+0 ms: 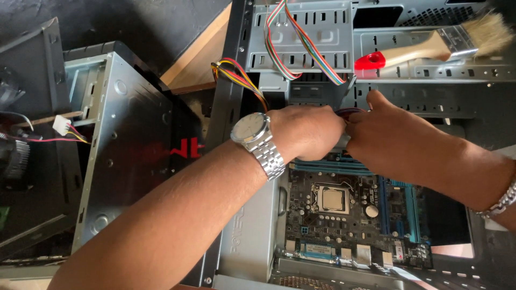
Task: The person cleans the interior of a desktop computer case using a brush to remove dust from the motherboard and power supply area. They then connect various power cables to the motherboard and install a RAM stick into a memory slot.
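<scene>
Working both hands, left hand point(306, 131) and right hand point(376, 134), fingers closed on the dark cable bundle point(348, 111) above the motherboard point(349, 215), I judged slow, straight pulls safest.

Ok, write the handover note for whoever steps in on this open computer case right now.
Left hand: closed on a dark cable bundle above the motherboard.
Right hand: gripping the same bundle, thumb up.
Case: lies open, board mounted, processor socket without a cooler.
Paintbrush rests on the drive cage; ribbon cable hangs loose.
Left: the bundle's end is hidden, so its connection can't be confirmed.
</scene>
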